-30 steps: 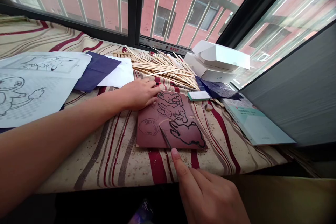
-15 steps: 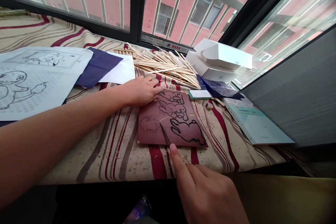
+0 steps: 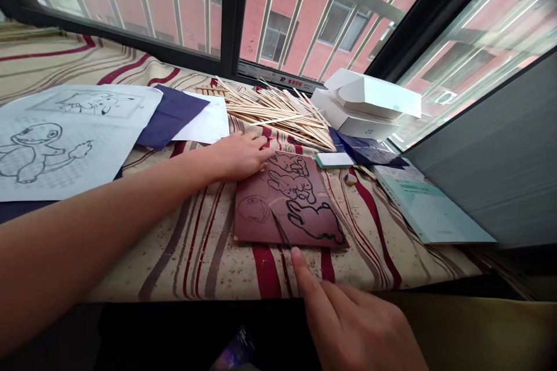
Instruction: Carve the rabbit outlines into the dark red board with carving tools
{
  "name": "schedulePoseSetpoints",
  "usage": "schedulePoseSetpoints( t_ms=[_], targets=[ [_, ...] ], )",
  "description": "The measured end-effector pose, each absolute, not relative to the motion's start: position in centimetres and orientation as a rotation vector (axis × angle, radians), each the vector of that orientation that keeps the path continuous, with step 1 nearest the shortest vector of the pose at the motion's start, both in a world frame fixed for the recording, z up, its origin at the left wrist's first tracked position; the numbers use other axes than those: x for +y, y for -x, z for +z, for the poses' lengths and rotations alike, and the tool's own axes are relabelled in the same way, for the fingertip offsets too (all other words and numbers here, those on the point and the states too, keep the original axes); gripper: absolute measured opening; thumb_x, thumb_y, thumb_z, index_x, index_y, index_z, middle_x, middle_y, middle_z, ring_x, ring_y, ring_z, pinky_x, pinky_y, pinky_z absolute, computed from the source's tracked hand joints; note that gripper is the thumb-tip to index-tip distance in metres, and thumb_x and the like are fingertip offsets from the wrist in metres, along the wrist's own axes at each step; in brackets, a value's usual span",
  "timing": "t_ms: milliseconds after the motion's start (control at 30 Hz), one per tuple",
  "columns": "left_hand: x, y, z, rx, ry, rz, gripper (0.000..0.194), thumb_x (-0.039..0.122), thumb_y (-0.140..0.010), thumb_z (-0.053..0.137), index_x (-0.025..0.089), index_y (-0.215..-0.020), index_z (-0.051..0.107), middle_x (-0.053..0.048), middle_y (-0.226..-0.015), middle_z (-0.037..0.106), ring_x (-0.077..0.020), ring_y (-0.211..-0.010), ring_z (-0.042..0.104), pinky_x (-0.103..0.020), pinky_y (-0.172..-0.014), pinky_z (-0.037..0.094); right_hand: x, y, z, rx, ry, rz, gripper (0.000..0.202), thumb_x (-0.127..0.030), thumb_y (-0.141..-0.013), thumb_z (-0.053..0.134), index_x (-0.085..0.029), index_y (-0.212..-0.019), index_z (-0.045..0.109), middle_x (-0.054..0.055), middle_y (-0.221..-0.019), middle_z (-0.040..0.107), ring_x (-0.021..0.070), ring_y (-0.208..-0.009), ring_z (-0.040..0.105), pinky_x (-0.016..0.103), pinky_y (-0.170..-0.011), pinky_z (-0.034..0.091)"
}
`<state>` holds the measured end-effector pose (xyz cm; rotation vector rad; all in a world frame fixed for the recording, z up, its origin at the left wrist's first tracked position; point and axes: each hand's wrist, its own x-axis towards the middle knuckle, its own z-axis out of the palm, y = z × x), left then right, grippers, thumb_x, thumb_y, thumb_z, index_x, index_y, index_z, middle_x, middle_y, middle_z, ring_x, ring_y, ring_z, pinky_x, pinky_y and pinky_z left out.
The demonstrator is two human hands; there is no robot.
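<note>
A reddish-brown board (image 3: 261, 234) with black-outlined cartoon animals lies on the striped cloth. At its left is a faint, thinly drawn head with a round eye. My left hand (image 3: 243, 155) lies flat over the board's upper left edge, fingers spread. Below the board, my right hand (image 3: 348, 316) is closed round a thin carving tool (image 3: 282, 229), its index finger stretched along the handle. The tool's dark tip touches, or nearly touches, the board just right of the faint head. Most of the handle is hidden in the hand.
Printed cartoon sheets (image 3: 56, 179) and dark blue paper (image 3: 172, 116) lie left. Behind are a pile of thin wooden sticks (image 3: 282, 116) and a white box (image 3: 369, 104). A green-and-white block (image 3: 334, 160), an eraser-like lump (image 3: 350, 179) and a book (image 3: 435, 208) lie right. Crumbs dot the cloth (image 3: 204, 266).
The whole view has shifted slightly, so everything sits a little further right and lower. Both hands keep their places on the board and tool; the tip's position on the board looks nearly unchanged.
</note>
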<state>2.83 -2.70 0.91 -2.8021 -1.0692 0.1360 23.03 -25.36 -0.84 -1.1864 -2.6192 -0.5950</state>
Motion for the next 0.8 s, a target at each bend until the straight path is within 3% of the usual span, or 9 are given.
schedulePoseSetpoints(
  t_ms=[400,533,600,700,800],
  targets=[
    [-2.8,-2.8,1.0,-1.043,2.778,0.163,0.048,0.029,-0.102,0.034,0.015,-0.140,0.060,-0.024,-0.139,0.062,-0.0380,-0.131,0.055,-0.049,-0.100,0.047,-25.0,-23.1,-0.3,-2.617,1.212,-0.556,0.051,0.000,-0.086,0.042,0.004,-0.132,0.065,0.002,-0.064,0.064,0.0159,-0.046,0.063,0.030,-0.042,0.041],
    [-2.7,-2.7,0.9,-1.050,2.805,0.149,0.048,0.031,-0.102,0.035,0.015,-0.140,0.060,-0.024,-0.140,0.062,-0.0388,-0.130,0.056,-0.051,-0.102,0.047,-25.0,-23.5,-0.3,-2.523,1.227,-0.400,0.046,-0.005,-0.097,0.039,0.000,-0.139,0.058,0.001,-0.065,0.067,0.0148,-0.049,0.065,0.026,-0.045,0.048],
    [-2.7,-2.6,0.8,-1.040,2.802,0.137,0.048,0.032,-0.102,0.036,0.015,-0.140,0.059,-0.024,-0.140,0.062,-0.0381,-0.130,0.056,-0.050,-0.102,0.047,-25.4,-23.8,-0.4,-2.411,1.288,-0.299,0.043,-0.013,-0.105,0.040,0.000,-0.144,0.051,0.004,-0.075,0.074,0.0135,-0.054,0.069,0.023,-0.052,0.054],
    [-2.6,-2.6,0.8,-1.035,2.796,0.107,0.047,0.033,-0.102,0.037,0.017,-0.139,0.060,-0.023,-0.139,0.064,-0.0369,-0.129,0.056,-0.048,-0.101,0.047,-25.9,-24.1,-0.8,-2.217,1.396,-0.219,0.029,-0.024,-0.109,0.045,-0.009,-0.131,0.056,0.006,-0.087,0.079,0.0125,-0.062,0.075,0.021,-0.062,0.058],
    [-2.5,-2.6,0.7,-1.051,2.811,0.094,0.046,0.034,-0.101,0.039,0.017,-0.138,0.061,-0.023,-0.139,0.064,-0.0369,-0.127,0.057,-0.049,-0.102,0.046,-25.8,-23.9,-1.3,-2.163,1.320,-0.207,0.012,-0.020,-0.107,0.048,-0.017,-0.109,0.059,0.001,-0.076,0.075,0.0116,-0.058,0.073,0.021,-0.059,0.055]
  ],
)
